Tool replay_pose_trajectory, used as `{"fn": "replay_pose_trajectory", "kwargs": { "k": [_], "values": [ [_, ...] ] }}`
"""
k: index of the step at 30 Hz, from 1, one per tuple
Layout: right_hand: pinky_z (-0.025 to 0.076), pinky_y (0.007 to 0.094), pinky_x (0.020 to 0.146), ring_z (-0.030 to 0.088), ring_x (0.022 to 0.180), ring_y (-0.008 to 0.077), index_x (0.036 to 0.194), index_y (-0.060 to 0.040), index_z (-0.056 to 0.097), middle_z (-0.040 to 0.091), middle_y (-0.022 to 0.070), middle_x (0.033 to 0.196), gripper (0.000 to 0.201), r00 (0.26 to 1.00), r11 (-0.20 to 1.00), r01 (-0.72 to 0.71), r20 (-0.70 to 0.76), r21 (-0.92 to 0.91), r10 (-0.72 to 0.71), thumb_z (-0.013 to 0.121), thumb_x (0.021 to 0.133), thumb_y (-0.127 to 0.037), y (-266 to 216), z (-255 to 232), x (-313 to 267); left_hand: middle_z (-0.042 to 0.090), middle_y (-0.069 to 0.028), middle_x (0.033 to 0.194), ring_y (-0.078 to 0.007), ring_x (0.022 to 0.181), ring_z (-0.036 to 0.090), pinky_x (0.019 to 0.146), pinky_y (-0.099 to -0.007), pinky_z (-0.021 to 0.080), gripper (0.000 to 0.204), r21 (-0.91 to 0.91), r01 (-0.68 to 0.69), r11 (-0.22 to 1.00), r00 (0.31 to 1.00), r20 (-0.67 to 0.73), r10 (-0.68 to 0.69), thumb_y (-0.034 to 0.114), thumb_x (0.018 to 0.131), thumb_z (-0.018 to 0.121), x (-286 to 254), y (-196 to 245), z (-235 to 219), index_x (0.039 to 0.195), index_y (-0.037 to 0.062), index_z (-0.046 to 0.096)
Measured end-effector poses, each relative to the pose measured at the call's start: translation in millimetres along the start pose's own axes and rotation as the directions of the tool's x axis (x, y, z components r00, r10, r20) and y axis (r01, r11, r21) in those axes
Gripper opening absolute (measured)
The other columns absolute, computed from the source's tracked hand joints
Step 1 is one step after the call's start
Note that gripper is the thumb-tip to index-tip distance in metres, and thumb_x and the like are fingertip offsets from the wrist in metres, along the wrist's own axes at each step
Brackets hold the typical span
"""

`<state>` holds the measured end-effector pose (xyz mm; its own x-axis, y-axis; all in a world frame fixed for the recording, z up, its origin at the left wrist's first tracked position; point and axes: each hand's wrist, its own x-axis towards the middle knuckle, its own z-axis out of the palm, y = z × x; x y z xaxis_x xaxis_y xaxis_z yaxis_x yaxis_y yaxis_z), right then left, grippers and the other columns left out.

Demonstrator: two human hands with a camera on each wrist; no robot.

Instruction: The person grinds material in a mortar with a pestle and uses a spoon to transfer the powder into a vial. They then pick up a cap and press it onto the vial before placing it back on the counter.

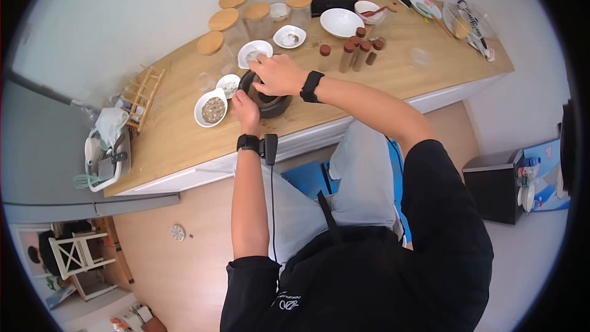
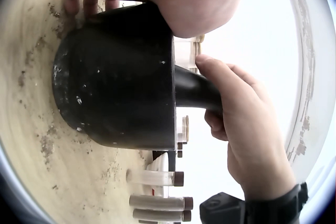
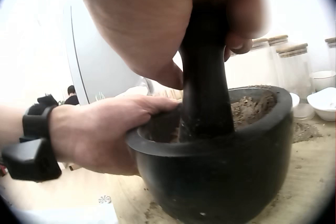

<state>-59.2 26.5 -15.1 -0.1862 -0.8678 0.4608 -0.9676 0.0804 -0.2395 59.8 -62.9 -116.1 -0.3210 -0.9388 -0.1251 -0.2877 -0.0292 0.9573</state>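
A black stone mortar point(image 1: 278, 109) stands on the wooden counter near its front edge. My right hand point(image 1: 280, 75) grips the top of a black pestle point(image 3: 206, 87), whose lower end is down inside the mortar. Coarse brown ground material point(image 3: 253, 109) lines the bowl around it. With my left hand point(image 1: 247, 111) I hold the mortar's side; the thumb is at the rim and the fingers reach round the wall. Left of the mortar are a white dish of brown bits point(image 1: 213, 110) and a smaller white dish of pale pieces point(image 1: 228, 85).
Behind the mortar stand glass jars with wooden lids point(image 1: 224, 19) and a white bowl point(image 1: 289, 37). Brown-capped tubes point(image 1: 346, 55) stand to the right. A wooden rack point(image 1: 145, 95) lies at the left end, a strainer point(image 1: 462, 21) at the far right. Brown powder is scattered beside the mortar.
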Motion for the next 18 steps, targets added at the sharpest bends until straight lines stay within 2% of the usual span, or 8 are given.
{"fn": "replay_pose_trajectory", "kwargs": {
  "k": [2, 4, 6, 7, 12, 14, 16, 18],
  "values": [
    [0.053, 0.0485, 0.07, 0.065, 0.081, 0.0391, 0.089, -0.0038, 0.064, 0.064, 0.0165, 0.09, 0.024, 0.989, 0.994, -0.106, 0.112, 0.035, 0.101, 0.07, 0.077, -0.023, 9, -6, 1, 0.056, -0.0335, 0.128, -0.0466, 0.12, 0.052, 0.104, -0.0482, 0.04, 0.056, 0.099, 0.013, 0.995, 0.999, -0.053, -0.007, 0.046, 0.101, 0.037, 4, -4, 3, 0.135, 0.0049, 0.055],
    [0.053, 0.0479, 0.073, 0.065, 0.083, 0.0384, 0.082, -0.0039, 0.066, 0.065, 0.0171, 0.089, 0.021, 0.981, 0.979, -0.171, 0.109, 0.109, 0.16, 0.069, 0.076, -0.024, 18, -8, 2, 0.054, -0.0344, 0.129, -0.0473, 0.121, 0.051, 0.104, -0.0482, 0.039, 0.057, 0.111, 0.001, 0.994, 1.0, -0.022, 0.001, 0.047, 0.101, 0.036, 4, -4, 1, 0.136, 0.0052, 0.055],
    [0.054, 0.0482, 0.079, 0.066, 0.086, 0.0391, 0.089, -0.0044, 0.07, 0.068, 0.018, 0.093, 0.022, 0.986, 0.965, -0.161, -0.014, 0.206, 0.168, 0.068, 0.073, -0.02, 28, -3, 6, 0.052, -0.0353, 0.13, -0.048, 0.122, 0.049, 0.105, -0.0481, 0.038, 0.058, 0.123, -0.001, 0.992, 1.0, -0.009, 0.002, 0.048, 0.101, 0.036, 1, -2, -1, 0.136, 0.0056, 0.054],
    [0.054, 0.0461, 0.08, 0.067, 0.087, 0.0375, 0.084, -0.0047, 0.071, 0.069, 0.0186, 0.09, 0.019, 0.972, 0.956, -0.208, -0.065, 0.208, 0.226, 0.068, 0.073, -0.019, 27, -7, 9, 0.051, -0.0359, 0.13, -0.0484, 0.122, 0.049, 0.105, -0.0484, 0.037, 0.058, 0.122, -0.001, 0.993, 0.999, -0.033, 0.005, 0.048, 0.101, 0.035, -1, -1, 0, 0.136, 0.0058, 0.055],
    [0.054, 0.0433, 0.079, 0.067, 0.087, 0.0354, 0.088, -0.0043, 0.072, 0.069, 0.0186, 0.088, 0.024, 0.991, 0.957, -0.134, 0.036, 0.259, 0.129, 0.069, 0.073, -0.022, 49, -26, 19, 0.05, -0.036, 0.13, -0.0488, 0.12, 0.048, 0.105, -0.0483, 0.037, 0.062, 0.174, -0.012, 0.985, 0.999, -0.028, 0.018, 0.048, 0.101, 0.035, -2, 3, -1, 0.136, 0.0001, 0.053],
    [0.053, 0.0401, 0.078, 0.068, 0.084, 0.0313, 0.091, -0.0038, 0.072, 0.07, 0.0173, 0.088, 0.028, 0.95, 0.828, -0.309, 0.11, 0.468, 0.292, 0.07, 0.075, -0.027, 55, -44, 20, 0.049, -0.0358, 0.131, -0.0484, 0.122, 0.047, 0.105, -0.0481, 0.036, 0.063, 0.153, -0.025, 0.988, 1.0, -0.011, 0.027, 0.048, 0.101, 0.035, -3, 7, -2, 0.137, -0.0009, 0.052],
    [0.053, 0.035, 0.072, 0.067, 0.077, 0.0247, 0.096, -0.0049, 0.072, 0.071, 0.0132, 0.085, 0.035, 0.948, 0.825, -0.311, 0.089, 0.473, 0.306, 0.072, 0.076, -0.034, 71, -68, 26, 0.048, -0.0356, 0.133, -0.048, 0.123, 0.046, 0.106, -0.0478, 0.036, 0.064, 0.146, -0.032, 0.989, 0.999, 0.003, 0.032, 0.048, 0.101, 0.035, -3, 2, -5, 0.139, -0.002, 0.05],
    [0.052, 0.0329, 0.073, 0.066, 0.078, 0.0202, 0.097, -0.0067, 0.073, 0.07, 0.01, 0.083, 0.039, 0.892, 0.777, -0.45, 0.178, 0.44, 0.415, 0.074, 0.075, -0.038, 91, -99, 34, 0.048, -0.0351, 0.134, -0.0471, 0.125, 0.044, 0.108, -0.0476, 0.034, 0.064, 0.143, -0.064, 0.988, 0.996, -0.052, 0.072, 0.048, 0.102, 0.036, 0, -6, 1, 0.141, -0.0021, 0.047]
  ]
}}
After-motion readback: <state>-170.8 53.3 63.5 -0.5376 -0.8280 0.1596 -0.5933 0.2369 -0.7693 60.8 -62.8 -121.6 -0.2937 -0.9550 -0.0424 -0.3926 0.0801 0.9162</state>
